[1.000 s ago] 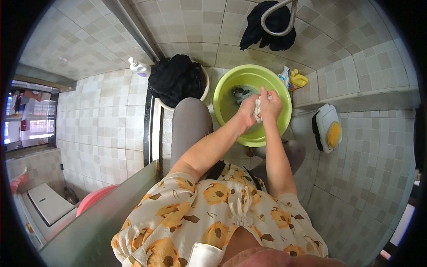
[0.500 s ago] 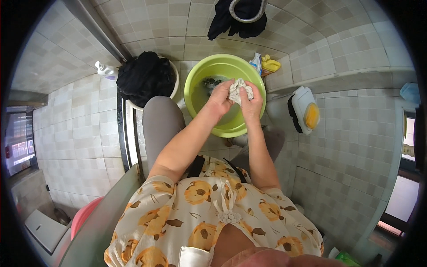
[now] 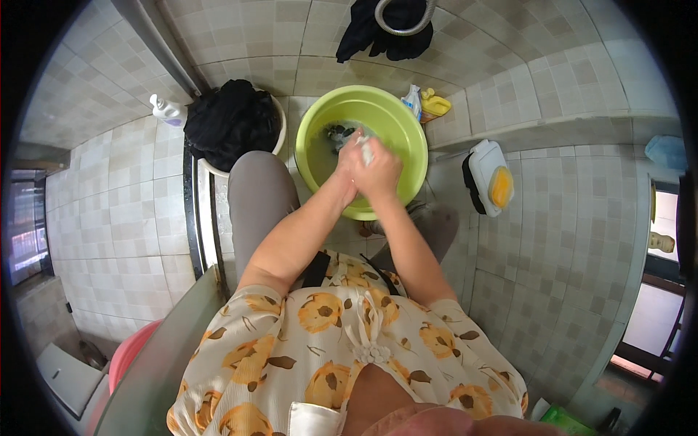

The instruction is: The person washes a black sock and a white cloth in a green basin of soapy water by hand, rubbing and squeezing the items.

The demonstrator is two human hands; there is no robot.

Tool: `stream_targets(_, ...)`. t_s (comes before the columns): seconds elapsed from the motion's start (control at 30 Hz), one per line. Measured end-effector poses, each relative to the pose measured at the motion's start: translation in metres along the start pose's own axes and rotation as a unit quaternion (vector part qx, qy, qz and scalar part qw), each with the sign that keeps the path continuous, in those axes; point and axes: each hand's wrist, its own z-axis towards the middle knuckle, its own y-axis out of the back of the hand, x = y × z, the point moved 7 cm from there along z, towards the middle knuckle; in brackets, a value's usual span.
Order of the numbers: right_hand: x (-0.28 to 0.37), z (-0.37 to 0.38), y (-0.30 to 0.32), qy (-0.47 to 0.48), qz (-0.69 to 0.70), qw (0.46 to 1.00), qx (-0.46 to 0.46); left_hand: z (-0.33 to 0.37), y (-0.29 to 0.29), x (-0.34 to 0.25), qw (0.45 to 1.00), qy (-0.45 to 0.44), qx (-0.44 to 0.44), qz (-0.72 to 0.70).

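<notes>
Between my knees stands a round green basin [image 3: 313, 123] with cloudy water in it. Over it my left hand [image 3: 350, 166] and my right hand [image 3: 380, 171] are pressed together, both closed on a small white cloth [image 3: 366, 149]. Only a bit of the cloth shows between the fingers; the rest is hidden in my grip. Dark cloth [image 3: 339, 135] lies in the water, just beyond my left hand.
A white tub [image 3: 281, 131] heaped with black clothes [image 3: 231, 123] stands at the left, beside a white pump bottle [image 3: 169, 110]. Behind the basin are a yellow bottle [image 3: 435, 106] and a white-blue packet [image 3: 412, 100]. Black cloth [image 3: 385, 29] and a metal hose [image 3: 427, 18] hang at the wall.
My hands have moved left and come together. The cloth, spread between them before, is now bunched up and mostly covered by my fingers.
</notes>
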Motion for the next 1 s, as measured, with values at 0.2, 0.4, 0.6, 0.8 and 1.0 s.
stream_targets(0.2, -0.057, 0.013, -0.006, -0.187, -0.049, 0.981, 0.001, 0.008, -0.001, 0.003, 0.998, 0.023, -0.058, 0.024)
stream_targets(0.4, 0.007, -0.020, -0.003, -0.067, 0.071, 0.995, -0.023, 0.025, 0.037, -0.016, 0.990, -0.010, -0.131, 0.059)
stream_targets(0.6, -0.093, 0.020, 0.002, -0.210, -0.077, 0.975, 0.010, -0.008, -0.020, 0.017, 0.988, 0.119, 0.003, 0.102)
stream_targets(0.8, 0.009, -0.009, -0.003, 0.024, 0.037, 0.999, -0.014, -0.009, -0.009, -0.015, 0.998, 0.020, -0.066, 0.011)
stream_targets(1.0, -0.064, 0.028, -0.019, -0.208, -0.014, 0.977, 0.044, 0.002, -0.001, 0.009, 0.995, 0.080, 0.000, 0.065)
